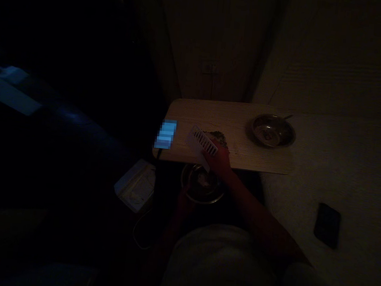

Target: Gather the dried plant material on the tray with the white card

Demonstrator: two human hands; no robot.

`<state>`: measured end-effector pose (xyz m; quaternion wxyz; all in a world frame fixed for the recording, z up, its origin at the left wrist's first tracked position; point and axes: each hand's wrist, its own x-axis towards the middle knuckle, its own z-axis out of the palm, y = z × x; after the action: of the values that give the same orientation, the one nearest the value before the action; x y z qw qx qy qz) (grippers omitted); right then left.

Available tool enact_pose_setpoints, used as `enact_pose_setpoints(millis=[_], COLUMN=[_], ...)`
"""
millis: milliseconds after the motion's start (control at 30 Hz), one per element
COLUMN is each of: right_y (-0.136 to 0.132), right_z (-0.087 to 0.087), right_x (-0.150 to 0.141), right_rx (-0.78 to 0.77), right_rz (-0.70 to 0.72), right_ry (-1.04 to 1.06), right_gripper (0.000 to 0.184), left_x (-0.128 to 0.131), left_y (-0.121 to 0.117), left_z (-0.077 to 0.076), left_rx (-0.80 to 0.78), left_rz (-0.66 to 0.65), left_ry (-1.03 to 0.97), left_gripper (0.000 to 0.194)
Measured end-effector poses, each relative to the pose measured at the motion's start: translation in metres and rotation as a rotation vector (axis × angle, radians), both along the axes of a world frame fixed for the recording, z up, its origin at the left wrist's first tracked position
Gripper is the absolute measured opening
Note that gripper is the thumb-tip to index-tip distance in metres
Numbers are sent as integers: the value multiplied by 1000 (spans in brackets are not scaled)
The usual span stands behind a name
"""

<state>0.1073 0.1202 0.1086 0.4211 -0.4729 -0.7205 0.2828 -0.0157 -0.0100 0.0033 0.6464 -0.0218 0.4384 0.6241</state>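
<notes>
At lower centre, the left hand [186,201] meets a metal bowl [210,194], its grip too dark to tell; above, the right hand [221,158] clasps a white slotted rack [199,143] at the wooden surface [220,112]'s front edge; beyond, a dim wall [194,31] with an outlet [209,67]

Wall outlet [208,67] with cord [212,85] (both dim), dark rectangular object [327,225] at far right.
</notes>
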Motion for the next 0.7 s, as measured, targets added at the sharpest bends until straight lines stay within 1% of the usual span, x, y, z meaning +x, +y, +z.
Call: enact_pose_setpoints(millis=[100,233,367,467,567,700], right_y=[1,2,3,5,7,10], right_z=[-2,3,7,9,12,15], right_x=[11,31,47,54,59,63], right_rx=[-29,-29,-9,-26,-12,-6], right_rz=[-58,-110,-128,-136,-135,-167], right_ry=[28,26,-5,-2,6,-4], right_gripper=[31,25,18,15,14,14], left_x=[-1,-2,-3,-3,-4,-3], left_y=[0,-1,-1,-2,-3,-2], left_z=[-1,-3,-5,-6,-8,-12], left_rx=[-13,-30,0,4,-1,4], left_rz=[4,13,38,29,33,54], left_ry=[-20,-42,-43,-20,5,-22], left_gripper=[28,21,21,24,23,21])
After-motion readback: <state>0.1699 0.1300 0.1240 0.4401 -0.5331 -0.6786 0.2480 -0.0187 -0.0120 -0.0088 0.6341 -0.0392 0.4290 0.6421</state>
